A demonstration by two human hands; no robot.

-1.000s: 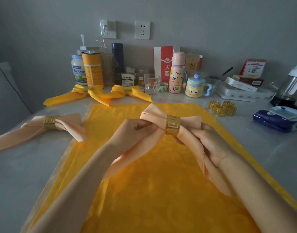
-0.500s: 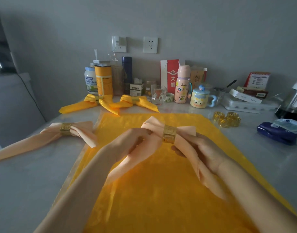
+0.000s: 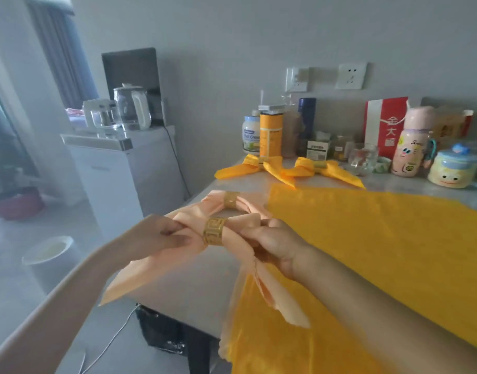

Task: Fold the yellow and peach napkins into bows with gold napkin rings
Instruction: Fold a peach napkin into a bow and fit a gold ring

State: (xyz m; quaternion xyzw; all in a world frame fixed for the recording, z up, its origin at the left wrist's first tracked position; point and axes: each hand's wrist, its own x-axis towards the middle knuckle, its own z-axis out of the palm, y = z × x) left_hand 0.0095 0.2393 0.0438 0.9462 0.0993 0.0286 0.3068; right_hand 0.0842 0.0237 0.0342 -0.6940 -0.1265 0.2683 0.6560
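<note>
From the head view, both hands hold one peach napkin bow [image 3: 244, 224] up in the air, just left of the big yellow cloth [image 3: 380, 238]. A gold ring [image 3: 215, 231] sits round the middle of the bow. The left hand [image 3: 156, 238] pinches the bow's left loop. The right hand [image 3: 275, 244] has its fingers curled round the right side, and the bow's tails hang down.

A second peach bow [image 3: 213, 206] with its own gold ring lies on the grey counter [image 3: 194, 287], at the left far corner of the yellow cloth. Two yellow bows [image 3: 248, 164] lie just behind the cloth. Farther behind it stand an orange can [image 3: 271, 133], a red bag [image 3: 384, 125], a pink bottle [image 3: 414, 141] and a yellow mug [image 3: 453, 168], all by the grey wall with its white sockets [image 3: 350, 75].

Well to the left of the cloth is a white cabinet [image 3: 110, 171] with a glass kettle [image 3: 132, 107] on top. A white bowl [image 3: 48, 252] sits on the floor [image 3: 13, 287].
</note>
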